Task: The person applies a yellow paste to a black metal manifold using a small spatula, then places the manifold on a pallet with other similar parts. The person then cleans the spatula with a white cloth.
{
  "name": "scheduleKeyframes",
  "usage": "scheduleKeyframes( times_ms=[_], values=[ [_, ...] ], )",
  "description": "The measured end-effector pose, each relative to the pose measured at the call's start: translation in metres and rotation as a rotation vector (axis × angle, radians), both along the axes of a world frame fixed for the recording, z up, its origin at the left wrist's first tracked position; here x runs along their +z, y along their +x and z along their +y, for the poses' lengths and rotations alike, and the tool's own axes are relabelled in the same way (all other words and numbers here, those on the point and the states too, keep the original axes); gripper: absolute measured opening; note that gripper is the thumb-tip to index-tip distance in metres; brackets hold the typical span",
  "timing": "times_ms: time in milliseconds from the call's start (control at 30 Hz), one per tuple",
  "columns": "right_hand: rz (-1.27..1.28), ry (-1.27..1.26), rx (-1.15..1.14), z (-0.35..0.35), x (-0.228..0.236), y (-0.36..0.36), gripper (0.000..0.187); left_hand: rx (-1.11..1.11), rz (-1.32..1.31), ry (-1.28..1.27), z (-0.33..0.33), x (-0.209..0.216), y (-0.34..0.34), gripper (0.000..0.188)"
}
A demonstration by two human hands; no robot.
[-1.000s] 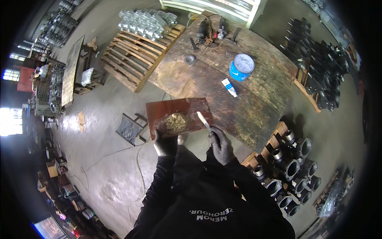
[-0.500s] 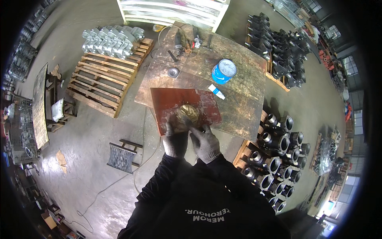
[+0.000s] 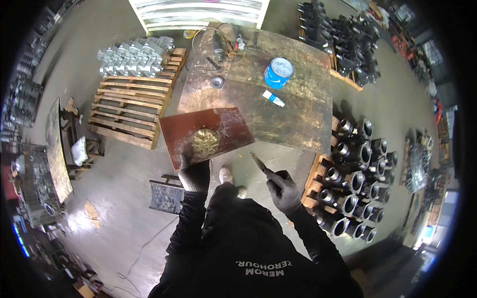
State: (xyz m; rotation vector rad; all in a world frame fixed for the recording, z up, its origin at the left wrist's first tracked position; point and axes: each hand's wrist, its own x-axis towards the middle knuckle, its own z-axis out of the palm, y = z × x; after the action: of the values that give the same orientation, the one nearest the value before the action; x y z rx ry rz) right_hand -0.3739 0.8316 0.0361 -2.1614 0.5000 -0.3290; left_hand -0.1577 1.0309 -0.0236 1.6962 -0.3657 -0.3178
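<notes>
A yellowish putty lump (image 3: 205,140) sits mixed on the red board (image 3: 228,124), whose near edge the left hand (image 3: 195,175) grips; the right hand (image 3: 283,188), off the board, clasps a scraper (image 3: 258,162), probably before spreading.

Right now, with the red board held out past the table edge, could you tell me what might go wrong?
1. The red board sticks out past the wooden table, steadied only by the left hand at its near edge; it could tip and drop the yellowish putty blob to the floor.
2. The right hand holds the putty knife blade-up off the board; putty might drip onto the shoe below.
</notes>
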Motion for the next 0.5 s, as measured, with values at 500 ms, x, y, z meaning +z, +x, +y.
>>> scheduleKeyframes(
  times_ms=[500],
  values=[
    [-0.046,0.516,-0.48,0.067,-0.085,-0.045,0.037,0.22,0.925,-0.863,0.068,-0.069,-0.008,0.054]
  ],
)
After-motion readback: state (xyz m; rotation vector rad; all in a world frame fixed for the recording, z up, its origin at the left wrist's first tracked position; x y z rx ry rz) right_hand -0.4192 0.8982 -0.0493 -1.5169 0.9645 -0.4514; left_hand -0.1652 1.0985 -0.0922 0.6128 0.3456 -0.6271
